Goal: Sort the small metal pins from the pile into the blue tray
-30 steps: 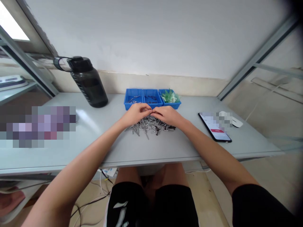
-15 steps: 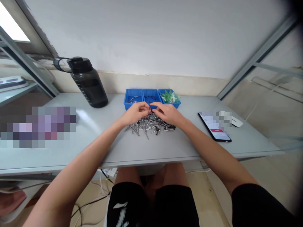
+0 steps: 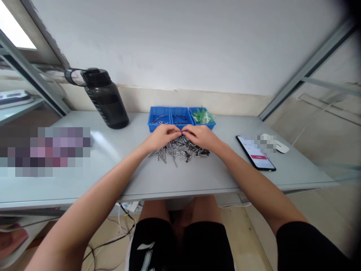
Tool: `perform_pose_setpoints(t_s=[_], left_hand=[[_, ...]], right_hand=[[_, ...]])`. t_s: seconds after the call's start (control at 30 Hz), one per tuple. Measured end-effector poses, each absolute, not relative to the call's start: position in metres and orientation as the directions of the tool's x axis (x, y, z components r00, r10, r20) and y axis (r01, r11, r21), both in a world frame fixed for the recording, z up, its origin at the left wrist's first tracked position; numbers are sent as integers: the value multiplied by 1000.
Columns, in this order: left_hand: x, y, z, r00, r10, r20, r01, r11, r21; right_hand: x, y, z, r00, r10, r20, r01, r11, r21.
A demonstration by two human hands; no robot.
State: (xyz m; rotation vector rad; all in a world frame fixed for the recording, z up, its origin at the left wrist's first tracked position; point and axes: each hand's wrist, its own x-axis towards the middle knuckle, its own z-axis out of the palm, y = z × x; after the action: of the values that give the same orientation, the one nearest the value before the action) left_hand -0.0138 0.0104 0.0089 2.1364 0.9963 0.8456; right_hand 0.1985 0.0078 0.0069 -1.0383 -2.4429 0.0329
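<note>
The metal fasteners (image 3: 174, 148) look shiny, the bins (image 3: 152, 127) smooth plastic, the wall (image 3: 180, 49) matt.

Since half a second ago, the gap between the left hand (image 3: 161, 137) and the right hand (image 3: 202, 136) has been closed; the fingertips have been brought together, touching or nearly so, above the pile of metal pins (image 3: 176, 148). The right index finger, previously extended toward the middle blue tray (image 3: 179, 110), has been drawn back. Both hands have been lowered slightly.
</note>
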Motion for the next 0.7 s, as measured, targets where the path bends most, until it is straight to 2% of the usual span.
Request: perform_pose_setpoints(t_s=[0.43,0.6,0.7], left_hand=[[-17,14,4,469,814,343,524,-569,634],[-17,12,6,492,777,394,586,-629,510],[-17,11,7,496,772,397,596,-635,491]], right_hand=[[201,12,7,-573,715,401,711,677,-189],[199,10,9,-560,729,393,723,662,-198],[198,9,11,-543,737,403,725,654,-217]])
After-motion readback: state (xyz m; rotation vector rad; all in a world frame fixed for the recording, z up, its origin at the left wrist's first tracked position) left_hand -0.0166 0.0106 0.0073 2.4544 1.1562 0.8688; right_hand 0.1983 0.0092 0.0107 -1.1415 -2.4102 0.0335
